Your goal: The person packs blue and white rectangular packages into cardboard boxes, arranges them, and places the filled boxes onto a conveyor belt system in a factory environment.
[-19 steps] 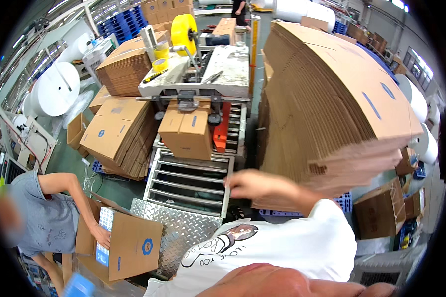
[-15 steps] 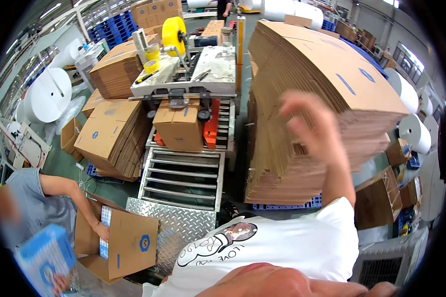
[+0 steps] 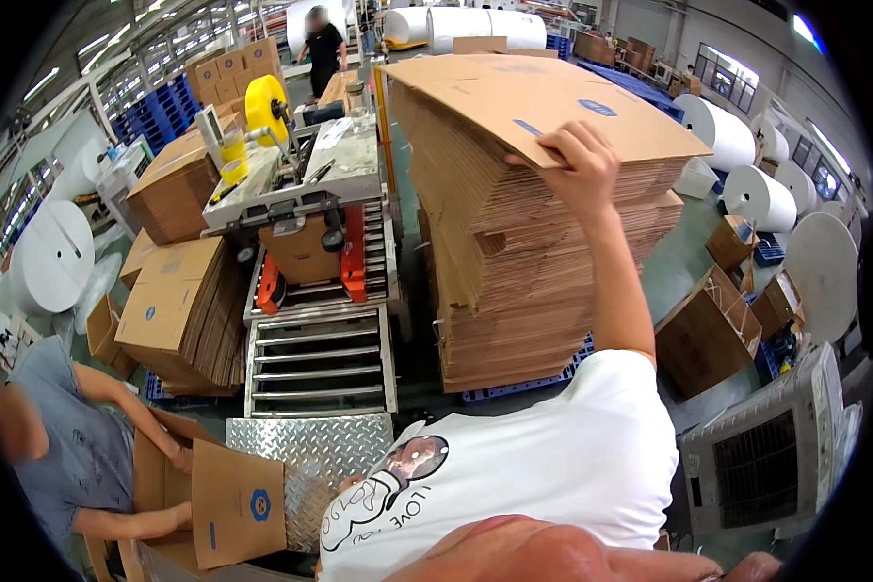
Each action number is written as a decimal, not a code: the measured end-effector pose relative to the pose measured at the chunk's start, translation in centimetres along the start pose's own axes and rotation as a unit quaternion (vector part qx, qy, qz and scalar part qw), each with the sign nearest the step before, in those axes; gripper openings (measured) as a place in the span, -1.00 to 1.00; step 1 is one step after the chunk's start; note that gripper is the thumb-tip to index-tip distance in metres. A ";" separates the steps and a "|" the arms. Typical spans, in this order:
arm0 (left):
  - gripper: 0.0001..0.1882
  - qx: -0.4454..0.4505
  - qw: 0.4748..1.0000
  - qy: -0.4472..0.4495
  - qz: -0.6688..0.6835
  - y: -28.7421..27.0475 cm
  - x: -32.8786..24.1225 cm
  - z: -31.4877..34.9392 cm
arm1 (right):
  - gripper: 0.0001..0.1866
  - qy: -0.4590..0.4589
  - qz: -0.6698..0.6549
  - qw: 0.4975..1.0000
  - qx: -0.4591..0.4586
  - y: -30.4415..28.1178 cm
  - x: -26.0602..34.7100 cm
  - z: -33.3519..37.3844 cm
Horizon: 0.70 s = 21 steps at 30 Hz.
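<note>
My right hand [image 3: 584, 167] is closed on the near edge of the top flattened cardboard carton [image 3: 514, 95], whose edge is lifted a little off the tall stack of flat cartons [image 3: 533, 301]. Its thumb is hidden under the board. Of my left hand [image 3: 350, 482] only a small patch of skin shows beside my shirt, above the diamond-plate metal sheet [image 3: 301, 441], so its fingers cannot be made out. To my left stands an open carton [image 3: 233, 509], with both of a co-worker's hands [image 3: 175, 514] reaching into it.
Ahead, a roller conveyor [image 3: 315, 359] leads to a carton-taping machine [image 3: 344, 160] with a box [image 3: 306, 250] inside. More flat cartons [image 3: 179, 301] are stacked left of it. An air cooler [image 3: 757, 466] and open boxes [image 3: 708, 330] stand at my right; another person [image 3: 322, 48] is far off.
My right hand has come down from the air onto the top flat carton and gripped its edge. The co-worker's blue-and-white pack has gone from view; the box has moved deeper into the machine.
</note>
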<state>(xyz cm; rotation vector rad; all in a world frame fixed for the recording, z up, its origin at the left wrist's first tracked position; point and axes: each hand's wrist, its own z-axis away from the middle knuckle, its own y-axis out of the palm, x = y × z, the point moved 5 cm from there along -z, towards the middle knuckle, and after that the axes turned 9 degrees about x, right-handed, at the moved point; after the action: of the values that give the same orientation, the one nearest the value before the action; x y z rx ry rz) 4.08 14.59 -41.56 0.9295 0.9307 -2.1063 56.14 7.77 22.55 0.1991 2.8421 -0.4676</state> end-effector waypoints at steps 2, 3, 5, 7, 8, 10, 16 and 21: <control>-0.52 -0.005 0.998 0.060 -0.021 -0.1 -1.9 -1.1 | -0.79 -0.081 0.003 0.995 -0.058 -0.5 4.6 -3.4; -0.53 -0.024 0.993 0.108 -0.037 -0.9 -3.7 -1.4 | -0.81 -0.141 -0.046 0.985 -0.092 -0.9 8.4 -5.4; -0.54 -0.108 0.957 0.263 -0.067 -3.6 -8.5 -2.3 | -0.81 -0.284 -0.120 0.937 -0.168 -2.9 17.4 -8.1; -0.26 -0.221 0.887 0.389 -0.111 -3.5 -23.0 1.7 | -0.80 -0.412 -0.122 0.878 -0.213 -4.3 23.7 -8.1; -0.04 -0.231 0.889 0.373 -0.131 -4.3 -27.1 3.8 | -0.82 -0.440 -0.188 0.849 -0.224 -5.1 25.5 -9.1; 0.26 -0.328 0.823 0.415 -0.208 -6.8 -31.6 7.0 | -0.69 -0.418 -0.324 0.823 -0.209 -4.7 27.9 -12.1; -0.66 -0.482 0.788 0.380 -0.045 -14.3 -30.1 17.8 | -0.50 -0.105 -0.584 0.801 -0.083 9.1 21.9 -16.2; -0.73 -0.433 0.824 0.168 -0.325 -13.2 -33.8 23.4 | -0.25 0.331 -0.669 0.652 0.135 30.6 24.0 1.9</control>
<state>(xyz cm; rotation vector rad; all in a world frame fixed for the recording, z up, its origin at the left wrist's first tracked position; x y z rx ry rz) 4.23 12.02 1.53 0.5059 2.3930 -1.6375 38.85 38.07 5.26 -2.2312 2.9115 -1.2372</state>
